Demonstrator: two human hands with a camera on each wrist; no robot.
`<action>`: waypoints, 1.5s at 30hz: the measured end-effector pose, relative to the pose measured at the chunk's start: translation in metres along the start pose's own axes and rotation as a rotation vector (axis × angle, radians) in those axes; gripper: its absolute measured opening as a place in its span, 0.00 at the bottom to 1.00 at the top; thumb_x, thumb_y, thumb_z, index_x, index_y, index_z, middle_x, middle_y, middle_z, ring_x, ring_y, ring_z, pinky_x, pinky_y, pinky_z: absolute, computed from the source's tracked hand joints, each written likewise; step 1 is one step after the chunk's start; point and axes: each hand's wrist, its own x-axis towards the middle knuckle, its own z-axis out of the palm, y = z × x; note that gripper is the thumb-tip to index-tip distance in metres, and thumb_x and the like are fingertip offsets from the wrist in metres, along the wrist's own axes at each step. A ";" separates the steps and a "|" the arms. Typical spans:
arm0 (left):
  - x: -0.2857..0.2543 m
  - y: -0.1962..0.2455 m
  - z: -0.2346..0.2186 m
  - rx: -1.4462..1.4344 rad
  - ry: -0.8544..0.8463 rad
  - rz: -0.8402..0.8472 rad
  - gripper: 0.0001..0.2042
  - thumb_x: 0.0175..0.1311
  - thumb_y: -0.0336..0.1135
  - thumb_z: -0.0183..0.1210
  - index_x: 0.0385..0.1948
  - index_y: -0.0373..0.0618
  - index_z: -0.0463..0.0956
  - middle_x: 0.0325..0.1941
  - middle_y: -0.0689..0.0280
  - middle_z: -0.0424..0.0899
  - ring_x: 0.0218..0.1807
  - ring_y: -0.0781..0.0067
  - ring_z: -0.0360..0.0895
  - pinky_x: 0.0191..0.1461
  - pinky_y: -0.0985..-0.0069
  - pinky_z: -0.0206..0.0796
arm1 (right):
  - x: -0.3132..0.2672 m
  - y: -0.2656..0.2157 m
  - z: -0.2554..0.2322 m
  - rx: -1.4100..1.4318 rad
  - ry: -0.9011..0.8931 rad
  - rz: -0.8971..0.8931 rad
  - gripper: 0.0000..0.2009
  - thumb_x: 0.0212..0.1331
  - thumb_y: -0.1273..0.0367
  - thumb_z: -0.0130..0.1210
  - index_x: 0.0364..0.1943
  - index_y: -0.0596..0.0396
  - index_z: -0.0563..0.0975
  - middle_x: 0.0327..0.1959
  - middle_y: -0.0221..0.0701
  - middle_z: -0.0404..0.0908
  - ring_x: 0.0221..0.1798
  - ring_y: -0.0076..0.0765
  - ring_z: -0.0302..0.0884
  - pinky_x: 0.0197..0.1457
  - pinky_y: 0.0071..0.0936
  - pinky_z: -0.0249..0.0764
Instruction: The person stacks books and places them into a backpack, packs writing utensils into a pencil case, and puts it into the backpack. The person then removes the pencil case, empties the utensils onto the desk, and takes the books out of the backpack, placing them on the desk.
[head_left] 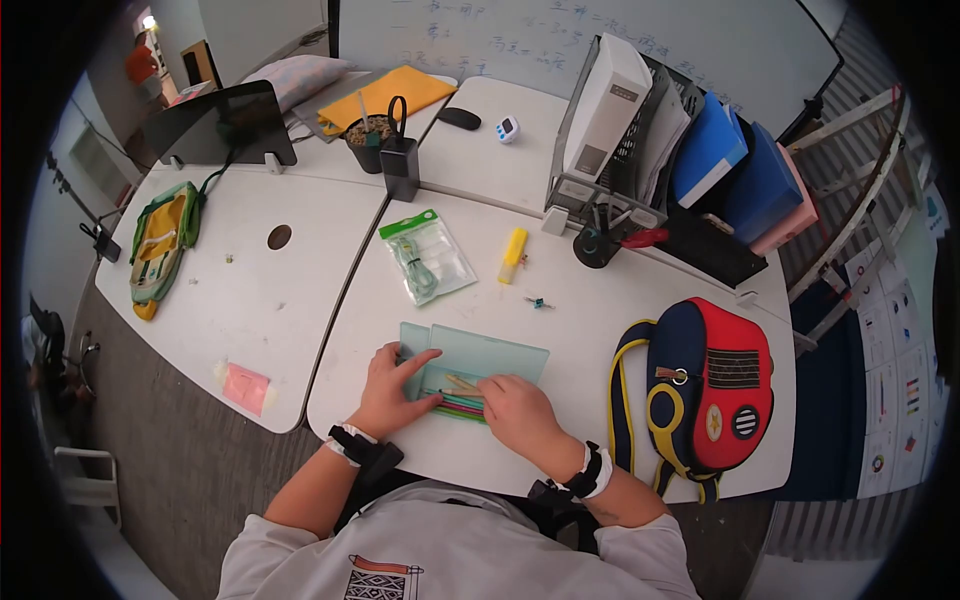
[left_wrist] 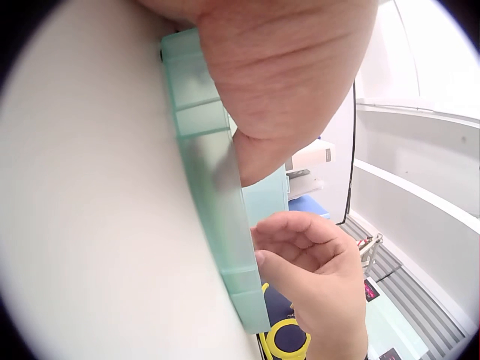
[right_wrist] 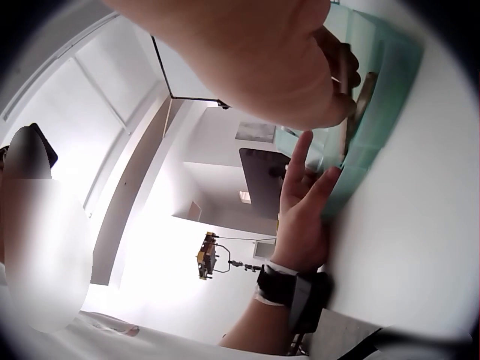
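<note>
A translucent teal pencil case (left_wrist: 214,202) lies open on the table, its lid (head_left: 490,348) folded back on the far side. Inside are several coloured pencils (head_left: 460,409) in green, pink and purple. My left hand (head_left: 392,388) rests at the case's left end, thumb and index finger spread apart, the thumb reaching over the near wall. At the right end, my right hand (head_left: 522,412) pinches a plain wooden pencil (right_wrist: 344,131) between thumb and fingers, low over the case. Another wooden pencil (right_wrist: 365,101) lies beside it.
A red and navy backpack (head_left: 715,390) stands at the right. Beyond the case lie a zip bag with a cable (head_left: 425,260), a yellow highlighter (head_left: 513,255) and a small blue-green item (head_left: 538,302). A pen holder (head_left: 596,247) and file rack (head_left: 610,120) stand behind; pink notes (head_left: 246,388) lie left.
</note>
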 end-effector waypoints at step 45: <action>-0.002 -0.004 0.001 -0.074 0.076 0.022 0.26 0.48 0.34 0.65 0.55 0.62 0.80 0.50 0.48 0.71 0.53 0.49 0.68 0.59 0.60 0.64 | 0.160 0.124 -0.033 -0.397 -0.243 0.361 0.16 0.50 0.54 0.63 0.43 0.37 0.83 0.40 0.35 0.83 0.54 0.49 0.73 0.54 0.48 0.62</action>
